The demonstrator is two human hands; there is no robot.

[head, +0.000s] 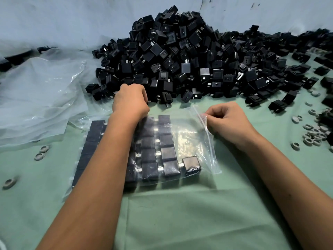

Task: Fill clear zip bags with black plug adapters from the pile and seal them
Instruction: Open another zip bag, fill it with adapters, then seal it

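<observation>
While your right hand point(228, 121) is pinching the mouth strip of the clear zip bag point(191, 139) between curled fingers point(211, 114), your left hand point(130, 101) is curling at the pile point(180, 56); what it holds, I cannot tell. Under your left forearm the bag, lying flat on the desk point(180, 213), is holding rows of adapters point(167, 154), likely getting heavy; its film is probably slippery and limp, so keep gripping the stiffer strip.
</observation>
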